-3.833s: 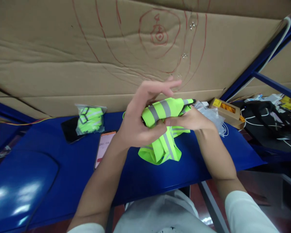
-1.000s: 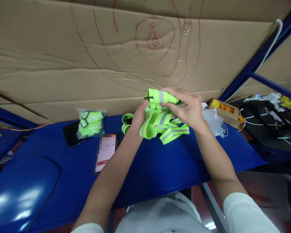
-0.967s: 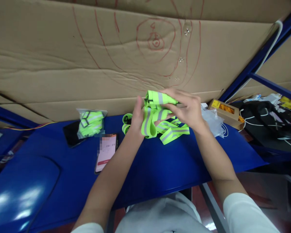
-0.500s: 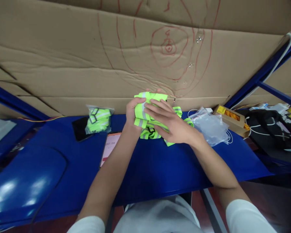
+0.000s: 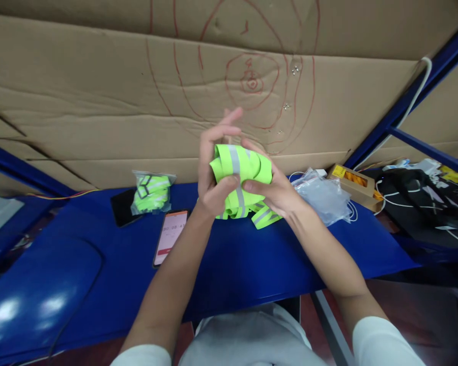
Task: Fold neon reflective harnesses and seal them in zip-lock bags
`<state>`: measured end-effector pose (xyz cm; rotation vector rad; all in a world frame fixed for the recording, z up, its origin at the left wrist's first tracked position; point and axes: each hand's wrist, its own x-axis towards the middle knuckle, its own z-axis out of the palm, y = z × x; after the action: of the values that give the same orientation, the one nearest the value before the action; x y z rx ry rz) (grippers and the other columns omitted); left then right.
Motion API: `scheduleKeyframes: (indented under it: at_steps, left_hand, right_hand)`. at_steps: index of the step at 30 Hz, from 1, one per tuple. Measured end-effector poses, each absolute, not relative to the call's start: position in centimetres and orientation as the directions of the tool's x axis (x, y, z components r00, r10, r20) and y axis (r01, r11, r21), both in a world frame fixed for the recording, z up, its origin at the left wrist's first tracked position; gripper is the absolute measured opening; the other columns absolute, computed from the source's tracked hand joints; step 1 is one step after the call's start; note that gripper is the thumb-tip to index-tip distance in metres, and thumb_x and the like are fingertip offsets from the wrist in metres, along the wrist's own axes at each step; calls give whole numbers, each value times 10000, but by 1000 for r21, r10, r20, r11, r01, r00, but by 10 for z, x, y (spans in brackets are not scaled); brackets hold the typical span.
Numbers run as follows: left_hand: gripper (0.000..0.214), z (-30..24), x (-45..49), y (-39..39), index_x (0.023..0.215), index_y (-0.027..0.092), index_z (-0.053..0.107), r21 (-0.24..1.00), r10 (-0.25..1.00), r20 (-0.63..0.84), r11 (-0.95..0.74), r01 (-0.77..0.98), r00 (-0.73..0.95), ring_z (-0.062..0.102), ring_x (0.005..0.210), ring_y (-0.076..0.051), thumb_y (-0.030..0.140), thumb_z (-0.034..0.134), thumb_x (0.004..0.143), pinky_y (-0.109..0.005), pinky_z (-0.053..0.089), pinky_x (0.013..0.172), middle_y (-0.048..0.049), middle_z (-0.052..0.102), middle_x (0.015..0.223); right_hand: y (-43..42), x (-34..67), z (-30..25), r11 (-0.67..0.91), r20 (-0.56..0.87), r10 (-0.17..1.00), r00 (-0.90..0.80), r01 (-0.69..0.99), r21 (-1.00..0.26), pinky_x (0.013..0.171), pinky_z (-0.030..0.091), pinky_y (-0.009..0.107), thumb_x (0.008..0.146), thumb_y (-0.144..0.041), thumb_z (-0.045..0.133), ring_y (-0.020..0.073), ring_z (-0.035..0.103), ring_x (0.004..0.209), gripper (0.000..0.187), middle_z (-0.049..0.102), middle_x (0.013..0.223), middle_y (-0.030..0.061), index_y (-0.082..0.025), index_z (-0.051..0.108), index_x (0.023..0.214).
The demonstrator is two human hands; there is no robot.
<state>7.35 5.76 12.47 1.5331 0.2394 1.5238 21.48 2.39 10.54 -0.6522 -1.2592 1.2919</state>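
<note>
While both hands (image 5: 209, 175) grip, green fabric (image 5: 250, 165) lies between.

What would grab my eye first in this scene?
Probably the bright yellow-green bundle with grey stripes, held between the left hand and right hand above the blue table. Behind it, red rings mark the cardboard. To the left lie a clear bag of similar material and a lit phone.

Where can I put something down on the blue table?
Bare blue tabletop shows between the forearms, and left of the lit phone. It's crowded at the back: bagged green straps left, loose green straps in the middle, clear plastic bags and a cardboard box right.
</note>
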Motion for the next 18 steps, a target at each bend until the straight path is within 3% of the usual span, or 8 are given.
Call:
scheduleKeyframes:
  at_steps: [2,4,7,10,13,15,17,18]
  left_hand:
    - [644,114,79,70,1220,277,614,641,644,747,-631,-438,166,301,1562,-329,480,877,667,-424,244,1281,-35,550,1530]
    - [718,99,90,77,1298,282,582,709,725,664,-534,-460,182,413,1496,-329,446,891,670,-440,333,1229,-50,599,1464]
    - [726,75,105,69,1323,255,604,907,892,214,-30,-421,397,619,1297,-338,392,911,680,-454,486,1085,-87,708,1295]
    - [697,52,105,41,1220,175,700,898,870,-59,260,-355,489,715,1116,-322,320,973,595,-399,555,964,-109,775,1132]
    - [644,31,92,10,1187,193,728,887,895,-109,284,-365,433,737,1032,-251,277,979,600,-319,575,886,-70,792,1102]
    - [611,18,80,-6,1172,203,737,865,903,-181,334,-373,389,748,976,-224,271,977,615,-299,592,843,-51,799,1088]
    - [590,7,70,-19,1137,193,750,825,890,-289,419,-380,354,763,926,-231,279,986,603,-311,617,811,-50,807,1057]
    - [588,2,67,-24,1130,188,754,809,879,-326,450,-379,347,769,923,-244,280,988,598,-320,627,804,-56,810,1056]
  right_hand:
    - [23,216,94,196,253,963,-97,-396,-897,990,607,400,605,-354,966,235,710,1097,749,730,1208,27,-259,631,1268]
    - [23,223,79,185,203,979,0,-417,-890,920,625,401,613,-373,962,217,731,954,687,752,1076,17,-238,651,1210]
    - [17,239,53,247,223,968,116,-275,-929,888,618,404,710,-436,901,208,724,911,604,744,1069,28,-235,646,1219]
    - [2,249,28,317,303,943,140,-85,-945,1003,563,447,763,-418,870,240,695,1070,549,707,1210,60,-245,641,1231]
    - [-16,253,10,432,438,899,8,156,-888,1191,407,510,764,-384,880,288,568,1323,574,633,1358,94,-248,625,1261]
    - [-24,258,5,528,482,849,-217,303,-793,1248,329,531,790,-438,859,307,424,1478,688,541,1479,130,-245,558,1378]
    - [-28,268,6,603,429,769,-474,315,-733,1264,322,506,822,-502,823,291,324,1555,814,424,1600,139,-250,456,1503]
    - [-27,276,8,619,398,733,-551,300,-726,1258,342,479,869,-512,775,272,333,1556,766,406,1622,124,-261,452,1517]
